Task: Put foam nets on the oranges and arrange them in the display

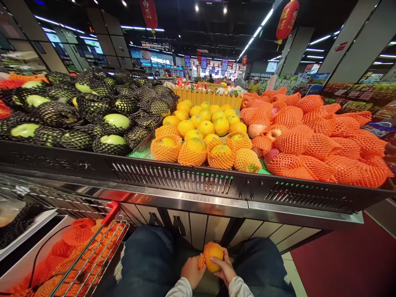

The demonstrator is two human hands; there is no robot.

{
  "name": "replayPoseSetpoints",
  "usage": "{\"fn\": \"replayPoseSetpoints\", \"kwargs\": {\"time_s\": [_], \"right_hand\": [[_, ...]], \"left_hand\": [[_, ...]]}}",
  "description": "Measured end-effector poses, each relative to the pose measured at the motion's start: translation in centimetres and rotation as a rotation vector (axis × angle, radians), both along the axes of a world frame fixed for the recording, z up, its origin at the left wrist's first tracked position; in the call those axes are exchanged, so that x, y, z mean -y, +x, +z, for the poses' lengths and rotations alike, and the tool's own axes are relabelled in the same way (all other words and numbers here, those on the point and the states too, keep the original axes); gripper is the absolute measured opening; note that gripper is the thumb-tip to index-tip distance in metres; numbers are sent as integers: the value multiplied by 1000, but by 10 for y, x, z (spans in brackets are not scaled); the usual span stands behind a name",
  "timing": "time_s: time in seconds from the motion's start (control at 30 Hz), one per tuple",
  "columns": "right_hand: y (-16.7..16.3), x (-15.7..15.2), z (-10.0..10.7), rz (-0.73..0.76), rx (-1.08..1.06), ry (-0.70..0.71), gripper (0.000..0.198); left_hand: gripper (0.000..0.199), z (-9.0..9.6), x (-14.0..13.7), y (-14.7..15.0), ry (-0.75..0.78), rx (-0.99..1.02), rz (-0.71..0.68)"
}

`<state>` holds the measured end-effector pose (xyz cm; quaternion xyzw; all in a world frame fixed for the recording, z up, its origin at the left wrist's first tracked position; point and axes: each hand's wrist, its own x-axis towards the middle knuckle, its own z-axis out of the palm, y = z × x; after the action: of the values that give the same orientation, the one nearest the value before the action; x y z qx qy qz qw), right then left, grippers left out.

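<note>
Low between my knees, my right hand [226, 266] is closed around an orange [215, 256], its thumb across the front of the fruit. My left hand [194, 270] pinches the bunched end of an orange foam net sleeve [212, 248], which covers the upper left part of that fruit. The lower right of the orange is bare. Above, on the display, a pile of bare oranges [206, 127] sits behind a front row of netted oranges [192, 152].
Black-netted green melons [116, 121] fill the display's left side; fruit in red-orange foam nets [293, 139] fills its right. A black slotted rail [173, 172] and a metal ledge [198, 202] run along the front. At left stands a wire cart [108, 243] holding loose foam nets [77, 247].
</note>
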<state>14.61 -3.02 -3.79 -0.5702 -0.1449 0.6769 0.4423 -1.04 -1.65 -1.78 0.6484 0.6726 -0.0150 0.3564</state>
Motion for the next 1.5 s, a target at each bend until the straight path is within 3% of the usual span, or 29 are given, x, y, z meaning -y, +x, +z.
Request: {"fn": "replayPoseSetpoints", "kwargs": {"time_s": [0.3, 0.43, 0.5, 0.63, 0.73, 0.9, 1.2, 1.5], "right_hand": [[-2, -2, -1, -114, -45, -142, 65], [-3, -3, -9, -67, 31, -122, 61], [-3, -6, -12, -53, 62, -127, 65], [-2, -8, -14, 28, 30, -137, 67], [1, -5, -12, 91, -15, -109, 77], [3, 0, -4, 90, -112, -17, 99], [7, 0, -1, 147, -260, 48, 94], [2, 0, 1, -32, -238, 52, 102]], "left_hand": [[21, 5, 5, 4, 168, 154, -217], [17, 7, 10, 7, 103, 121, -363], [20, 8, 10, 7, 94, 109, -322], [32, 13, 6, 6, 144, 100, -60], [33, 13, 3, 4, 105, 116, 40], [33, 8, 0, -1, 110, 100, 46], [47, -4, -10, -10, 67, 72, 171], [32, -1, -3, -3, 93, 173, 195]]}}
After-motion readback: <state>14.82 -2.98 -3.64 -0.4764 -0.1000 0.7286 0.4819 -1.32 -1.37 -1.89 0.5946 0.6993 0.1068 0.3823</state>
